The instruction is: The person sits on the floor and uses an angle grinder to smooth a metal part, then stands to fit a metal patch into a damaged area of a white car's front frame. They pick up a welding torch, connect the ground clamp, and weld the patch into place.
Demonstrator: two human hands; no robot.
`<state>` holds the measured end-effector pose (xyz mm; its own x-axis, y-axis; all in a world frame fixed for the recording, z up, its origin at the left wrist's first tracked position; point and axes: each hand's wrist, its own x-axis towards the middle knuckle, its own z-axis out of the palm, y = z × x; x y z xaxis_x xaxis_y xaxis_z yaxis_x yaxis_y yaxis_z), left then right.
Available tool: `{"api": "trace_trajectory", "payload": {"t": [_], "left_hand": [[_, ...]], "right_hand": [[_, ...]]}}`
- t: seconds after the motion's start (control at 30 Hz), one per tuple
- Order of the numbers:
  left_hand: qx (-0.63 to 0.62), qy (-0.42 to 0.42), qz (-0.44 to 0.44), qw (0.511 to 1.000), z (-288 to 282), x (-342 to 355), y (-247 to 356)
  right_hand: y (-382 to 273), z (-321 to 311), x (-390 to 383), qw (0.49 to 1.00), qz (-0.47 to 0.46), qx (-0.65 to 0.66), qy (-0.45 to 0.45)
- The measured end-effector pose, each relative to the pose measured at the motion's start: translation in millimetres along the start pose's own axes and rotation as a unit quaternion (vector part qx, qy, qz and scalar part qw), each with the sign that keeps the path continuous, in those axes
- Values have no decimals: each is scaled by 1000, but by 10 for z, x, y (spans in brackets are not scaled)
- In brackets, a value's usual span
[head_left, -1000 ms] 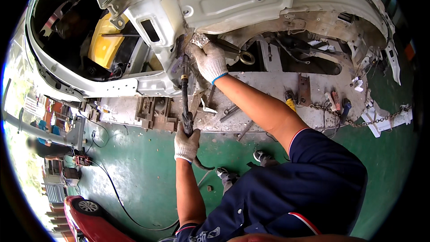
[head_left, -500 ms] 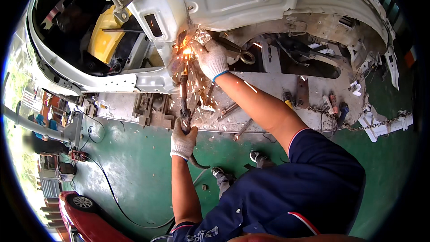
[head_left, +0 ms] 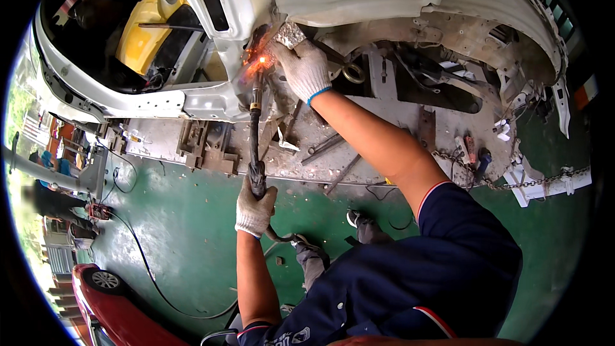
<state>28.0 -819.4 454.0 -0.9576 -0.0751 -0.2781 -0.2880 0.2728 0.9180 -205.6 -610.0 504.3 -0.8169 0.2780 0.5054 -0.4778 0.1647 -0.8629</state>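
Observation:
My left hand [head_left: 255, 207], in a knitted white glove, is closed round the dark grip of a welding torch [head_left: 255, 138]. The torch points upward, its tip at a bright orange glow on the lower corner of a pale car body [head_left: 221, 57]. Just right of the glow is my right hand [head_left: 305, 68], also gloved, with its fingers curled. A crumpled silvery sheet [head_left: 290, 34] shows between its thumb and fingers; the far side of that grip is hidden. Next to the right hand, a metal tool with a ring end [head_left: 353, 73] sticks out from under the body.
A pale bench [head_left: 397, 125] under the body carries metal blocks [head_left: 208, 147], loose rods [head_left: 323, 148] and hand tools [head_left: 471, 149]. A chain [head_left: 532, 182] runs off right. A cable [head_left: 138, 243] crosses the green floor. Far left stand a red car [head_left: 118, 307] and a person [head_left: 54, 205].
The large spray of flying sparks has shrunk to a small bright point with a reddish glow. The view has shifted slightly; both hands keep their grips.

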Motion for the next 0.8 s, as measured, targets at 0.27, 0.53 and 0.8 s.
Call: {"api": "trace_trajectory", "payload": {"t": [0.27, 0.53, 0.8], "left_hand": [[-28, 10, -9, 1000, -13, -165, -189], [-98, 26, -57, 993, -146, -457, -276], [-101, 32, -59, 993, -104, -495, -429]], "right_hand": [[-13, -44, 13, 999, 29, -1, -14], [-102, -102, -4, 998, -10, -58, -17], [-61, -122, 66, 990, -48, -134, 3]]}}
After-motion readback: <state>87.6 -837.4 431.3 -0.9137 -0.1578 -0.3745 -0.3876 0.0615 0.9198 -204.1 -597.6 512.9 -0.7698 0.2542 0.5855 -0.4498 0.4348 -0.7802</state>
